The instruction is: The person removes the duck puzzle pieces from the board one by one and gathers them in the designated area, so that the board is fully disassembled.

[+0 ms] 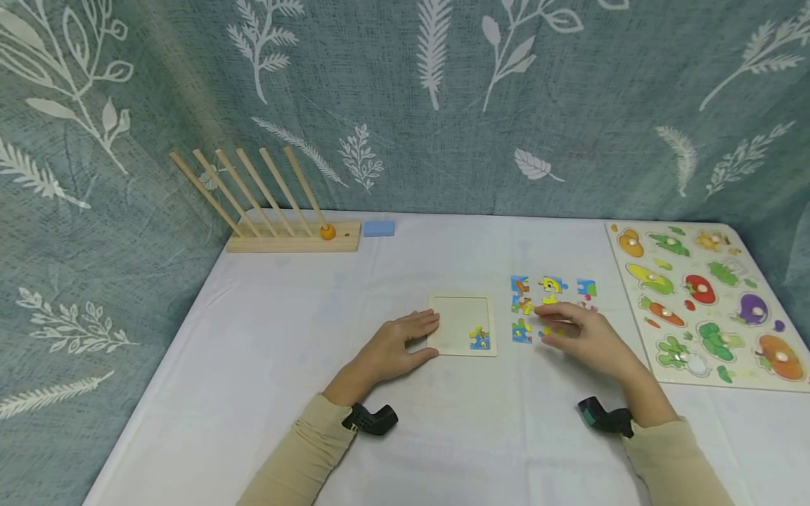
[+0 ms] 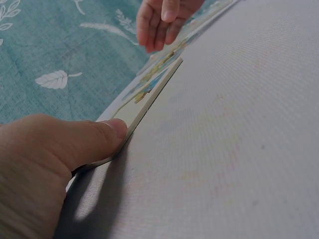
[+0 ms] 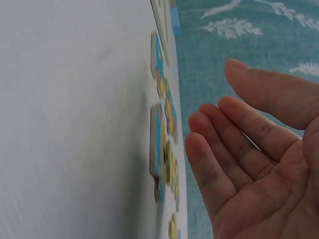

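Note:
A shallow wooden puzzle tray lies on the white cloth, with one blue and yellow jigsaw piece in its lower right corner. My left hand rests on the tray's left side, fingers extended; in the left wrist view the thumb lies on its rim. Right of the tray, several loose jigsaw pieces are laid out in rows, some hidden by my right hand. That hand hovers over them with fingers loosely bent. Nothing shows between its fingers in the right wrist view.
A large vegetable peg puzzle board lies at the right. At the back left stands a wooden base with several upright rods and an orange bead on one. Beside it is a blue block. A patterned curtain hangs behind.

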The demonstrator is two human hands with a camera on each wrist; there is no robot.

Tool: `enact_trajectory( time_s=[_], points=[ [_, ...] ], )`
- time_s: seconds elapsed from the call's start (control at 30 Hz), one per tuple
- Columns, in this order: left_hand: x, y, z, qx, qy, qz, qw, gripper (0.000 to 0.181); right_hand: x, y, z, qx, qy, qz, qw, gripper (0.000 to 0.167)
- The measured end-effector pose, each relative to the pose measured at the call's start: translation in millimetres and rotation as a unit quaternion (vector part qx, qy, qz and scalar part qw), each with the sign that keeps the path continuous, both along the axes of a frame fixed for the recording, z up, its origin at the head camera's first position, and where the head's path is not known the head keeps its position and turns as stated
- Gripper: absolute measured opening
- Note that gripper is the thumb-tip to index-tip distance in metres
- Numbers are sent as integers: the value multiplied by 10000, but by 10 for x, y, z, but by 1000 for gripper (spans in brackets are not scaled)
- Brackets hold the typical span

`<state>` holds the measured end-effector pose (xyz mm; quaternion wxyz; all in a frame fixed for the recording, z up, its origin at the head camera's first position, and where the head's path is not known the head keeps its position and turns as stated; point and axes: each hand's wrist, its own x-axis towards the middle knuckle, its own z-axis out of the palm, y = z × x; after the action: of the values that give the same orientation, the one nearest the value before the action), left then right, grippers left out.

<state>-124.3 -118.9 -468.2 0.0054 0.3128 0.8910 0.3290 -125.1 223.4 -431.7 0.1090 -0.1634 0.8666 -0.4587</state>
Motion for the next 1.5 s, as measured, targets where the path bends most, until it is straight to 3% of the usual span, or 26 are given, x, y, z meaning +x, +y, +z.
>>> enact_trajectory(
  time_s=[0.47,0.77,1.0,1.5],
  points=[
    [-3,-1,-19,-14,56,-9,10000,53,-41,-381,-119,-327,11,750,9966,43],
    [-4,9,-15,-26,12,-7,10000,53,-74,-617,-91,136,180,776,9967,45],
    [7,-4,7,-36,-65,26,10000,54,-90,-716,-164,604,560,841,9931,44],
    [4,2,13,-9,3,-17,10000,53,-58,-752,-190,834,889,990,9876,35]
  ],
)
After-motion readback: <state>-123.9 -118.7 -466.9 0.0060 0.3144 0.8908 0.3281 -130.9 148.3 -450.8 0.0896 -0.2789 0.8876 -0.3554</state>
